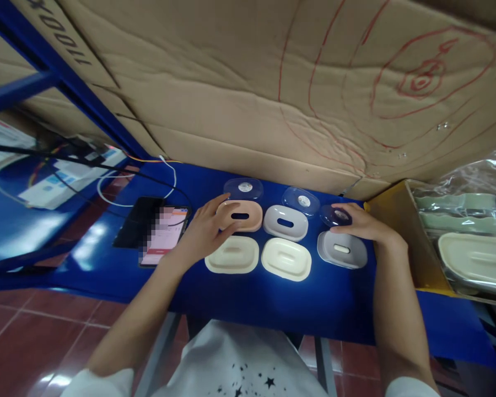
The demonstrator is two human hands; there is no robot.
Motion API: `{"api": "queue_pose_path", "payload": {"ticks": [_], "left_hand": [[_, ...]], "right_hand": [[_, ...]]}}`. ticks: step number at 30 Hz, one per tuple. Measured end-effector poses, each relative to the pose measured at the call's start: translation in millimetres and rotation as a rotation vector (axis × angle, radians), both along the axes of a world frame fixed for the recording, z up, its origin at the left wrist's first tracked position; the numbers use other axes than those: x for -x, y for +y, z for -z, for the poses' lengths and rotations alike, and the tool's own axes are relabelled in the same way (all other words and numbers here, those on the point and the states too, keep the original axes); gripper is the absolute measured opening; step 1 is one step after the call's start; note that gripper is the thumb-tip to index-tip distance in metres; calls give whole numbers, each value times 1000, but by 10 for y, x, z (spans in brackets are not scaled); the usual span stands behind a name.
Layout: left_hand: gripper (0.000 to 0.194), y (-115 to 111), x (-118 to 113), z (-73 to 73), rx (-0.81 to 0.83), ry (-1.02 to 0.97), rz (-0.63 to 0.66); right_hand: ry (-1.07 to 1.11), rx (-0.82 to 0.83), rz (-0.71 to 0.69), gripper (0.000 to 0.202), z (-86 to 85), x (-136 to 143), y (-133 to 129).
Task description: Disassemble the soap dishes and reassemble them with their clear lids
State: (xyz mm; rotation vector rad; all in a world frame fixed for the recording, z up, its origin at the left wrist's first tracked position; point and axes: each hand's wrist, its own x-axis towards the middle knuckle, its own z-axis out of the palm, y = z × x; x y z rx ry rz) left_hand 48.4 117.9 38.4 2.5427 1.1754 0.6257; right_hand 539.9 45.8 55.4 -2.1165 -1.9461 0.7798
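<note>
Cream oval dishes [231,256], pair, nearest on blue surface [248,298], slotted grey oval dish [341,250] right of them. Just beyond, slotted peach oval dish [253,215]: left hand [204,227] over its left end, fingers spread, touching. Right hand [364,221] clasps clear oval lid [337,216], thumb and fingertips at opposite edges. Farthest, cardboard panel [231,116].

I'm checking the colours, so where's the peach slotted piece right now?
In the head view, the peach slotted piece lies just left of centre, at the left hand, between a clear lid behind and a cream tray in front.
</note>
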Motion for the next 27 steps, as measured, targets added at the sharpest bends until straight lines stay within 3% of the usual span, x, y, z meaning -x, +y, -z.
{"api": "queue_pose_path", "payload": {"ticks": [8, 14, 19, 23, 27], "left_hand": [[45, 592, -289, 175, 33, 76, -50], [34, 753, -399, 201, 69, 63, 55], [44, 809, -429, 229, 108, 80, 46], [49, 684, -385, 204, 122, 92, 61], [54, 388, -217, 135, 121, 76, 98]], "right_hand": [[44, -53, -102, 76, 107, 102, 170], [25, -116, -105, 64, 280, 122, 342], [-4, -184, -87, 61, 362, 207, 459], [-17, -226, -77, 56, 215, 281, 416], [-32, -323, -78, 45, -105, 356, 17]]}}
